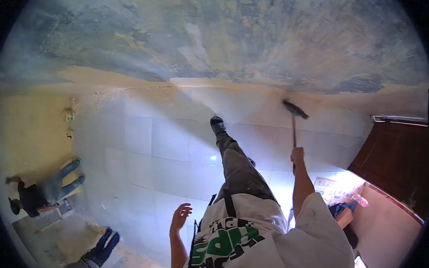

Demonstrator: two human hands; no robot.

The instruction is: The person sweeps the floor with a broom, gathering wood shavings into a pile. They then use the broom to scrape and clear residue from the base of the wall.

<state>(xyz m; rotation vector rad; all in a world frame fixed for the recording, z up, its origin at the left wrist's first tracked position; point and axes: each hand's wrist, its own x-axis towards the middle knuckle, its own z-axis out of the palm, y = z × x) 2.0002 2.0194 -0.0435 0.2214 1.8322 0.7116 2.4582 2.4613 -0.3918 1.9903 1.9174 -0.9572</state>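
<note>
My right hand (298, 155), stretched forward, is closed around the slim handle of a tool with a dark crosswise head (295, 109). That head is slightly blurred and hangs near the foot of the wall; whether it is a brush or a hard head I cannot make out. My left hand (181, 216) is held out at my left side, fingers apart and loosely bent, with nothing in it. Ahead of me rises a patchy grey-blue and tan wall (229, 41). My shod foot (217, 124) stands on the pale tiled floor (171, 136).
A person (43, 194) is by the yellow wall (30, 129) on the left, with another person (92, 259) farther back. At right are a dark brown door (395, 158), a printed cardboard box (326, 189) and a bottle (361, 200). Debris lines the wall's base.
</note>
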